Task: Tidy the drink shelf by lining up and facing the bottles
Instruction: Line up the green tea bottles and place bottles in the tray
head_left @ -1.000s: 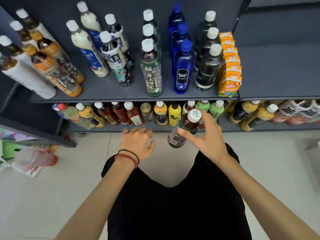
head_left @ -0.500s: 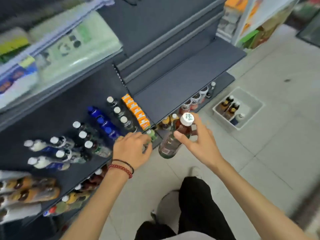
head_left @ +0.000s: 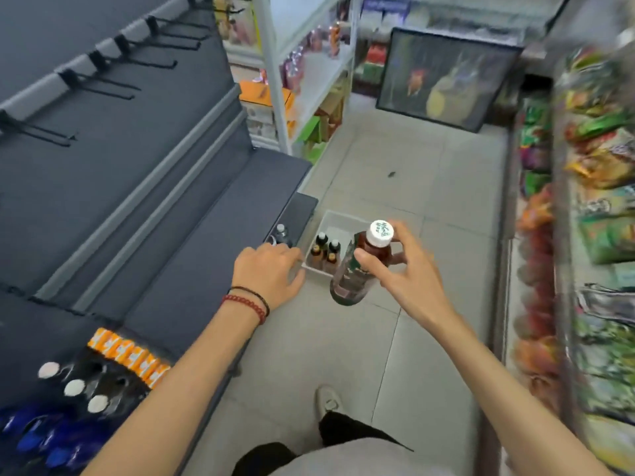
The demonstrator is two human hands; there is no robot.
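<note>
While you stand in the aisle, your right hand (head_left: 409,273) grips the brown tea bottle (head_left: 348,285) at the shoulder, thumb in front and fingers curled behind, just under its white cap. The bottle hangs tilted over the floor tiles, off the dark shelf (head_left: 220,242) and just beside the white bin (head_left: 340,218), which holds four small dark bottles (head_left: 326,252). Your left hand (head_left: 268,273) holds nothing, fingers loosely curled near the shelf's front edge; contact cannot be told. Orange cartons (head_left: 129,355), white-capped bottles (head_left: 74,388) and blue bottles (head_left: 41,438) stand on the shelf at lower left.
</note>
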